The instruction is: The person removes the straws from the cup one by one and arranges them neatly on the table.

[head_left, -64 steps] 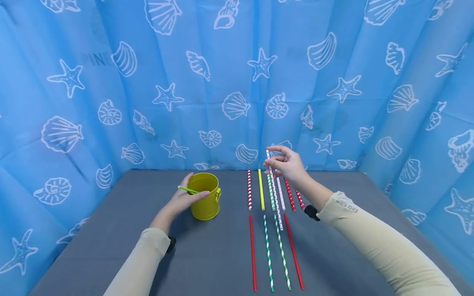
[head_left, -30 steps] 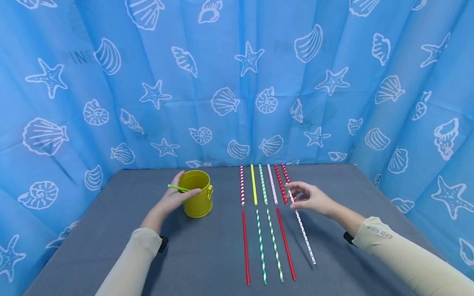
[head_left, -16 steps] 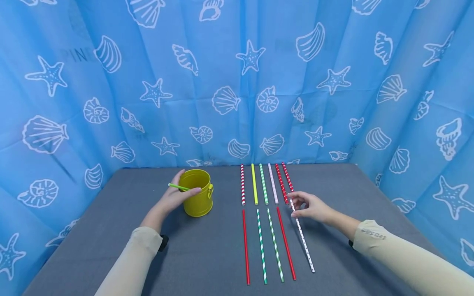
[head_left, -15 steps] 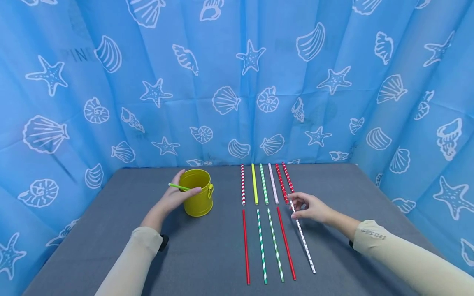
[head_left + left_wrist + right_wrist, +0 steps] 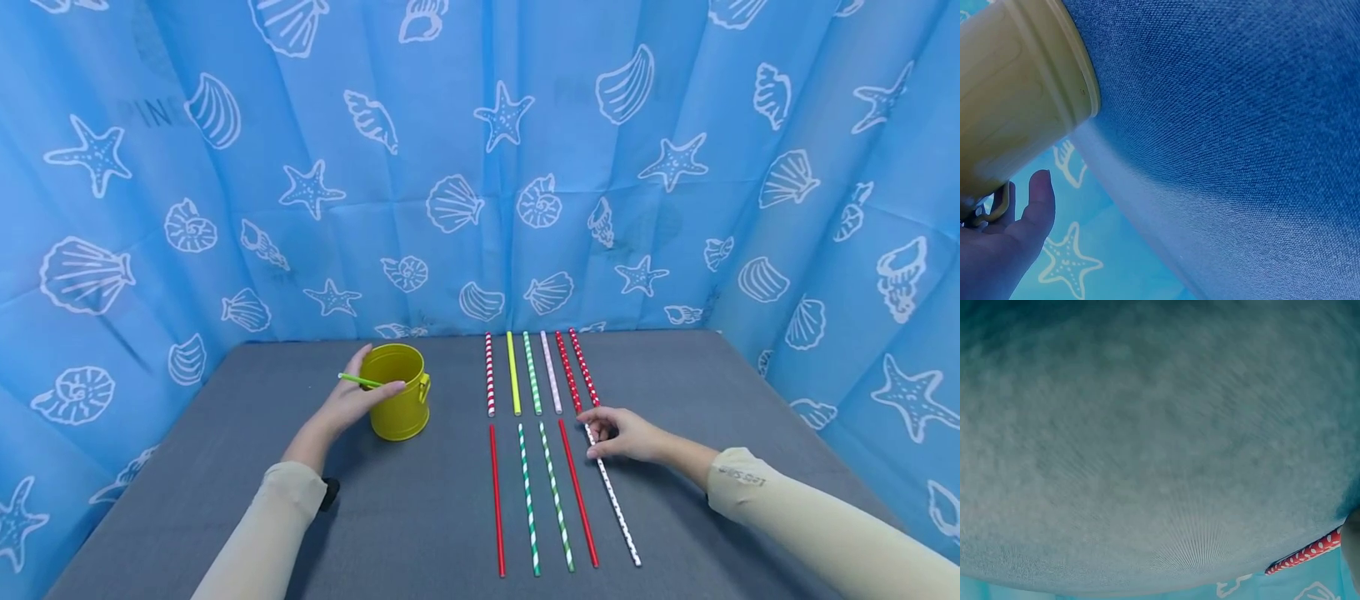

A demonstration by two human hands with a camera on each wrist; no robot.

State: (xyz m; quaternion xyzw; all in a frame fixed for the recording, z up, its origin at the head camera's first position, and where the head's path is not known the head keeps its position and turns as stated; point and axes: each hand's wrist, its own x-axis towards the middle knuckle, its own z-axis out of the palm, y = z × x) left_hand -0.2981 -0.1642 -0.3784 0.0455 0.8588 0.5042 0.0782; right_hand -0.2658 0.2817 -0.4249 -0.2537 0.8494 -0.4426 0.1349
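Note:
In the head view my right hand (image 5: pixel 630 435) pinches the far end of a white dotted paper straw (image 5: pixel 618 512). The straw lies along the table, right of a plain red straw (image 5: pixel 579 496). My left hand (image 5: pixel 358 400) grips a small yellow bucket (image 5: pixel 401 417) from its left side, the thumb across its front. A lime-green straw (image 5: pixel 358 380) pokes out over the rim beside that thumb; its lower end is hidden. In the left wrist view the bucket (image 5: pixel 1016 106) looms large, with fingertips near its handle loop. The right wrist view mostly shows cloth and a red dotted straw (image 5: pixel 1304 555).
Several straws form a back row, from a red-striped one (image 5: pixel 491 375) to a red one with white dots (image 5: pixel 585 367). The front row holds red and green-striped straws (image 5: pixel 528 500). A blue shell-print curtain (image 5: pixel 480 167) hangs behind the grey table (image 5: pixel 420 517).
My right hand has brought the white dotted straw right and down from over the back row, laying it beside the front row's red straw. The left hand keeps its hold on the bucket.

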